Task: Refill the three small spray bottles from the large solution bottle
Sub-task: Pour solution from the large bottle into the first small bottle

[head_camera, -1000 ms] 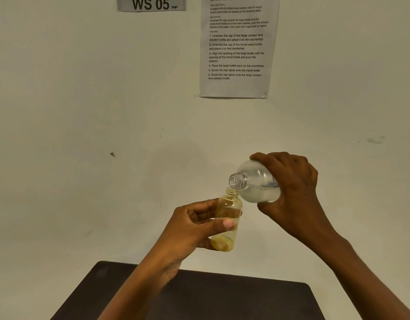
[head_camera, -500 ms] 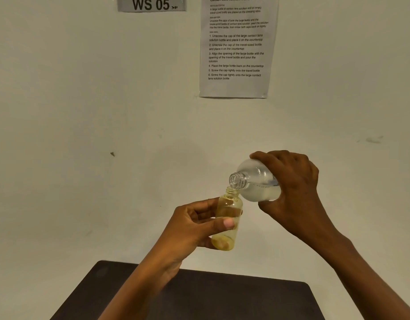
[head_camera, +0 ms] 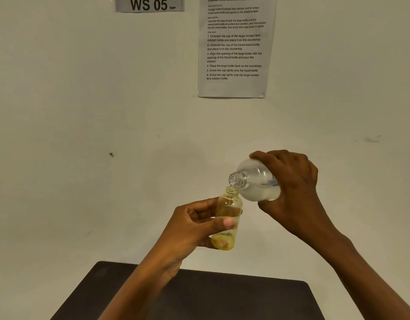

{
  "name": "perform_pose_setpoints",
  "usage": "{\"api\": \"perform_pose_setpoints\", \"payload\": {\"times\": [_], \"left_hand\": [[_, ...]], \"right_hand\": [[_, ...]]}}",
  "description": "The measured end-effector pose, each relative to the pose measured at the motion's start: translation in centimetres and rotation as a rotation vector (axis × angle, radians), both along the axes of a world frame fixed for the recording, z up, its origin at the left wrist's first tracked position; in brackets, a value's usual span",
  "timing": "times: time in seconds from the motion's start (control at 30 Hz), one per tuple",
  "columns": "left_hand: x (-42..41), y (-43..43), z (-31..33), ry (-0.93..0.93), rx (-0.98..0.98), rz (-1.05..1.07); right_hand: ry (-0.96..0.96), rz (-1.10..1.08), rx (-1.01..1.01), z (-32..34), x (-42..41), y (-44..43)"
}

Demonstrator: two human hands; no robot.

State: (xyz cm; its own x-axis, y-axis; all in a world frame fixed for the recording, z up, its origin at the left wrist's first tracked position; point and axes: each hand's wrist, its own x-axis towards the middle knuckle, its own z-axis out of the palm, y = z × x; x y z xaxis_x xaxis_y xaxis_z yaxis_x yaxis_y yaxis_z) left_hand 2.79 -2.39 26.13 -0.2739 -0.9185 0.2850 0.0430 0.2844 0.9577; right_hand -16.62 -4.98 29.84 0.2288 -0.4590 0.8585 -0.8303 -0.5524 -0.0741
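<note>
Tilting the large solution bottle (head_camera: 257,181) in curled fingers, the right hand (head_camera: 291,188) meets its mouth to the small spray bottle (head_camera: 227,218), pinched mid-body by the left hand (head_camera: 190,229) above the dark surface's (head_camera: 222,296) far edge, both seemingly light, rigid and likely slippery.

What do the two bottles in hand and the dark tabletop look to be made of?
Small bottle: see-through and yellow-tinted with a glossy wall; could be plastic or glass, I cannot tell which. Large bottle: clear and colourless, probably plastic, with moulded neck threads and liquid showing inside. Tabletop: dark, smooth and matte with a rounded corner; material unclear.
</note>
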Motion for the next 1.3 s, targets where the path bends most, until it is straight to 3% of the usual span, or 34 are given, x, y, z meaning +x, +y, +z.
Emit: {"api": "perform_pose_setpoints", "payload": {"times": [1.3], "left_hand": [[0.07,-0.4,-0.35,0.021,0.03,-0.012]], "right_hand": [[0.0,-0.01,-0.007,-0.27,0.08,-0.3]]}}
